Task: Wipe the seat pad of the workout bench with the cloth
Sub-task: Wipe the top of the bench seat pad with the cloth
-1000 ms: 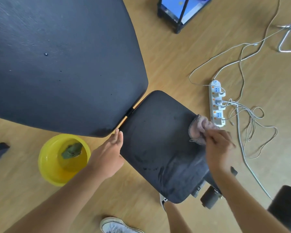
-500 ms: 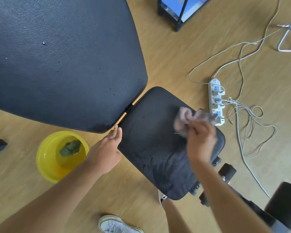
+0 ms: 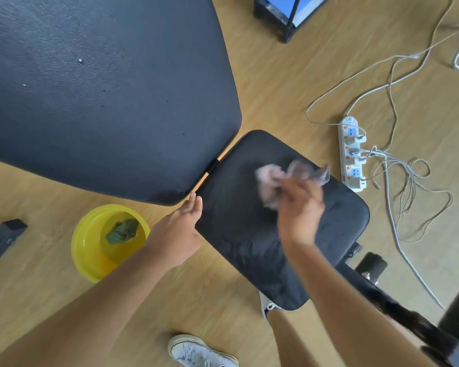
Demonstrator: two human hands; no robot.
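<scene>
The black seat pad (image 3: 239,234) of the workout bench lies in the middle of the view, below the large black back pad (image 3: 98,83). My right hand (image 3: 300,207) presses a crumpled pinkish cloth (image 3: 270,178) on the upper middle of the seat pad; hand and cloth are blurred by motion. My left hand (image 3: 178,234) rests flat against the seat pad's left edge, fingers together, holding nothing.
A yellow basin (image 3: 88,250) with water and a green cloth (image 3: 122,230) stands on the wooden floor at the left. A white power strip (image 3: 351,152) with tangled cables lies to the right. Bench frame and roller (image 3: 371,266) sit at lower right; white shoes (image 3: 199,350) are below.
My right hand has swept the cloth leftward across the seat pad, from its right edge to the upper middle. My left hand has stayed at the left edge.
</scene>
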